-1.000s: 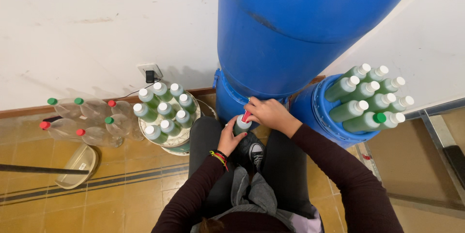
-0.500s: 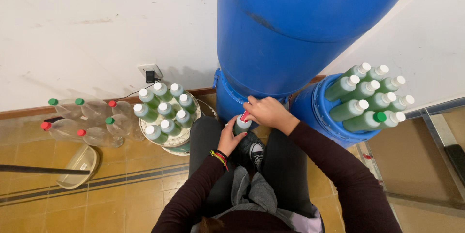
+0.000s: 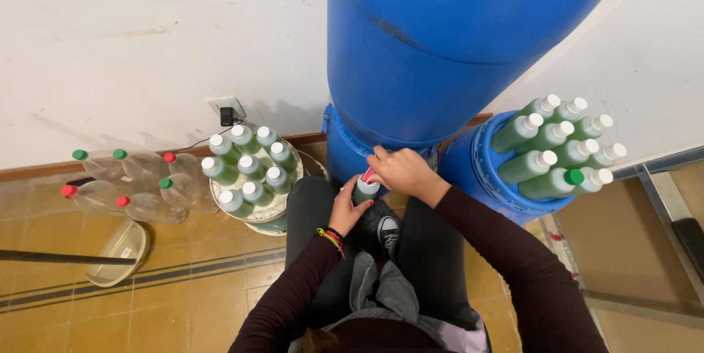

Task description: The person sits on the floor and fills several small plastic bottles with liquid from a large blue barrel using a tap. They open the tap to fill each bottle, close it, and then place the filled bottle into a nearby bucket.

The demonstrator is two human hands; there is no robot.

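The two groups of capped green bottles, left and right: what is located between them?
In the head view, the big blue barrel, both hands and the bottle they hold.

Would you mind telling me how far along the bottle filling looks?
Done: capped green bottles on the left stand and the right drum. In hand: the left hand holds a bottle while the right hand works the red tap. Left: clear bottles on the floor.

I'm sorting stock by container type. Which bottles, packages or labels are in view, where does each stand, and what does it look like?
Small green bottle: between left hand and right hand, under the blue drum.
Green bottles, white caps: on a round stand, left.
Green bottles: on a blue tub, right; one green cap.
Clear bottles: floor, far left; red and green caps.
No labels or screens seen.
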